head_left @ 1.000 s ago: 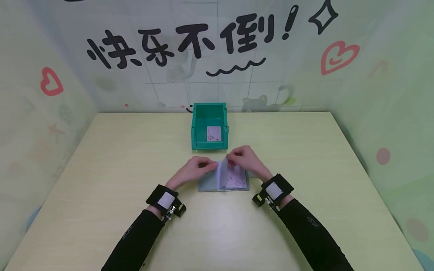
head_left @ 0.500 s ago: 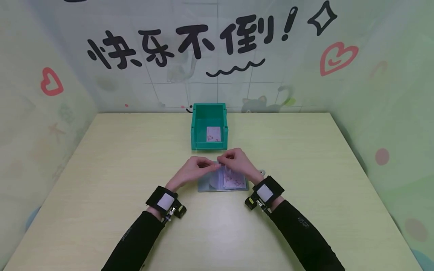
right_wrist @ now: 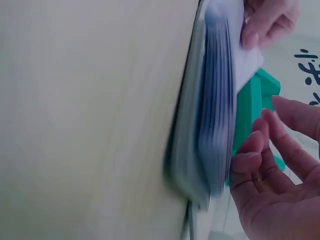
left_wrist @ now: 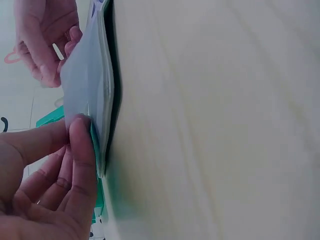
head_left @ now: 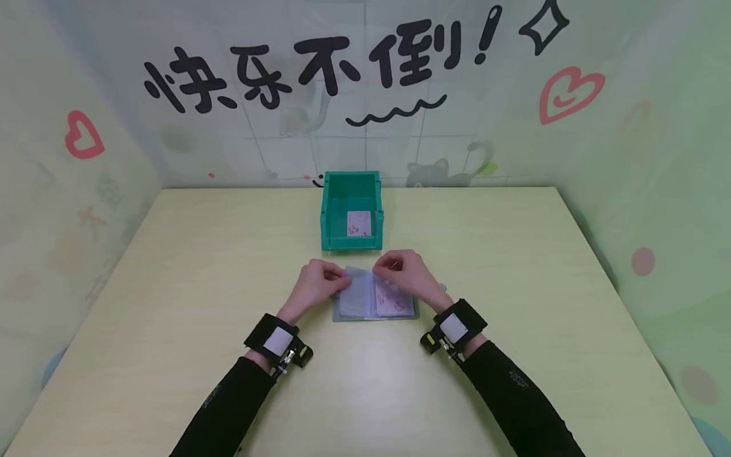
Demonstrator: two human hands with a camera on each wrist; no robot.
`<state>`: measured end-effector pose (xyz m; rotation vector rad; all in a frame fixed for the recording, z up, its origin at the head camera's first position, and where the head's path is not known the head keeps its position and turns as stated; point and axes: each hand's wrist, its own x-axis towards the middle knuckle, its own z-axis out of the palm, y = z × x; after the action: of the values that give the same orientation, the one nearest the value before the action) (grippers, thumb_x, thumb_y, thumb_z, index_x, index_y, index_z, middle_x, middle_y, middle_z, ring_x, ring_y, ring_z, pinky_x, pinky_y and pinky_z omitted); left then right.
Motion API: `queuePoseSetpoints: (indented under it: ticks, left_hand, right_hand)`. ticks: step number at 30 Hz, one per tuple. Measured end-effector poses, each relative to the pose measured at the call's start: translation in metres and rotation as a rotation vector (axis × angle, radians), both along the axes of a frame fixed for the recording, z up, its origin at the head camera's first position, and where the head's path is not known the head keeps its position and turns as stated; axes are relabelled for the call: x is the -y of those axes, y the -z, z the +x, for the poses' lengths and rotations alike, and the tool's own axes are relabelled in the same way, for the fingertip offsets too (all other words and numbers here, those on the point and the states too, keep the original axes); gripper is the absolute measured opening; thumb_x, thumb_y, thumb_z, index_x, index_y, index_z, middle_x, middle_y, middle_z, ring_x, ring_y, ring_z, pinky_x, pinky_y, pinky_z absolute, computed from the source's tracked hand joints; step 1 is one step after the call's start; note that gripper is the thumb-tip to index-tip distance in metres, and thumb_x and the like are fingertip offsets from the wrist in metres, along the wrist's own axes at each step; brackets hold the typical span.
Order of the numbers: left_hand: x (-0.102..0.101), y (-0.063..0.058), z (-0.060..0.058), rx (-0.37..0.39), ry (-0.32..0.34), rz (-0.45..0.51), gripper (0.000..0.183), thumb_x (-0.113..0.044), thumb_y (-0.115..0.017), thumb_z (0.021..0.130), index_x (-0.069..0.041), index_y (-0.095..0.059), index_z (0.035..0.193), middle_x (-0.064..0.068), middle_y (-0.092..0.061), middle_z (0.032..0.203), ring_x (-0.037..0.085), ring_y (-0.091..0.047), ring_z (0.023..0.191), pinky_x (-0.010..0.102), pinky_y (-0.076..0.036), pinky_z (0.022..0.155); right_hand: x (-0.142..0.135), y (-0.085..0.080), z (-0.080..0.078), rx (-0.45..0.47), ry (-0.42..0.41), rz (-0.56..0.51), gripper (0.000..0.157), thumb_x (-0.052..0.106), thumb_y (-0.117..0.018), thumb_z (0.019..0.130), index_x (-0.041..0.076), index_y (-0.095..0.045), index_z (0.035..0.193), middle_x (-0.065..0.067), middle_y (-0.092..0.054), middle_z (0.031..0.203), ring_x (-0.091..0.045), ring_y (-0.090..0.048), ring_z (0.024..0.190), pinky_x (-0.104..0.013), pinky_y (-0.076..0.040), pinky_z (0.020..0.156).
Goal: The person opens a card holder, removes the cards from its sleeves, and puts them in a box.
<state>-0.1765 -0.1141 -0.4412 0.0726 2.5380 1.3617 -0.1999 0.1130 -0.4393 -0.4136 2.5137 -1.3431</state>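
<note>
The album (head_left: 372,310) lies open on the table (head_left: 228,254), one card (head_left: 395,304) already inside, a second card (head_left: 359,223) still in the bin (head_left: 351,244). Our left hand (head_left: 316,284) pinches a page (head_left: 356,299); our right hand (head_left: 408,273), fingers loose, holds nothing.

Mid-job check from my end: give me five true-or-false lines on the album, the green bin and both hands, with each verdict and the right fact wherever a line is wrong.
1. The album lies open on the table. True.
2. The left hand pinches a translucent page of the album. True.
3. The green bin stands nearer to the person than the album. False: it stands beyond the album.
4. The right hand is inside the green bin. False: it is at the album's far edge in the head view.
5. A pink printed card lies in the green bin. True.
</note>
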Motion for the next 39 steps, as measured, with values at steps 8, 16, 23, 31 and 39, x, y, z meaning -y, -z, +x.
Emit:
queuePoseSetpoints:
  ticks: [8,16,23,31,39]
  left_hand:
    - [0.001,-0.006,-0.003,-0.043,-0.042,-0.098,0.019,-0.014,-0.077,0.089,0.0,-0.075,0.102,0.013,-0.073,0.084,0.014,-0.065,0.062,0.023,-0.053,0.059]
    - [-0.003,-0.012,-0.003,-0.079,-0.026,-0.211,0.035,-0.015,-0.077,0.089,-0.003,-0.06,0.117,0.009,-0.058,0.079,0.02,-0.055,0.071,0.025,-0.041,0.061]
    - [-0.031,-0.014,0.0,-0.176,0.145,-0.217,0.016,-0.01,-0.07,0.093,-0.001,-0.072,0.105,0.01,-0.068,0.089,0.019,-0.057,0.08,0.027,-0.05,0.074]
    - [-0.044,-0.004,-0.005,-0.092,0.113,-0.192,0.023,-0.021,-0.069,0.096,-0.001,-0.076,0.106,0.01,-0.074,0.092,0.018,-0.061,0.078,0.027,-0.052,0.074]
    - [-0.04,0.003,-0.013,0.026,0.112,-0.095,0.024,-0.024,-0.068,0.096,-0.004,-0.076,0.107,0.01,-0.074,0.096,0.018,-0.06,0.082,0.024,-0.047,0.072]
  right_hand:
    - [-0.033,-0.004,-0.008,0.022,-0.105,0.259,0.047,0.025,-0.077,0.088,0.009,-0.064,0.13,-0.013,-0.058,0.113,-0.025,-0.052,0.096,-0.03,-0.042,0.077]
    - [-0.043,0.0,-0.013,0.055,-0.142,0.274,0.051,0.025,-0.081,0.085,0.011,-0.064,0.132,-0.012,-0.056,0.113,-0.026,-0.05,0.1,-0.031,-0.041,0.08]
    - [-0.043,0.001,-0.012,0.07,-0.118,0.228,0.047,0.022,-0.082,0.084,0.009,-0.065,0.125,-0.011,-0.056,0.105,-0.024,-0.049,0.094,-0.03,-0.039,0.075]
    - [-0.044,0.002,-0.007,0.071,-0.117,0.207,0.045,0.022,-0.083,0.084,0.008,-0.065,0.123,-0.009,-0.054,0.1,-0.022,-0.048,0.091,-0.029,-0.037,0.074]
    - [-0.043,0.003,-0.005,0.081,-0.086,0.231,0.045,0.024,-0.084,0.083,0.009,-0.064,0.121,-0.008,-0.053,0.095,-0.022,-0.049,0.092,-0.03,-0.037,0.074]
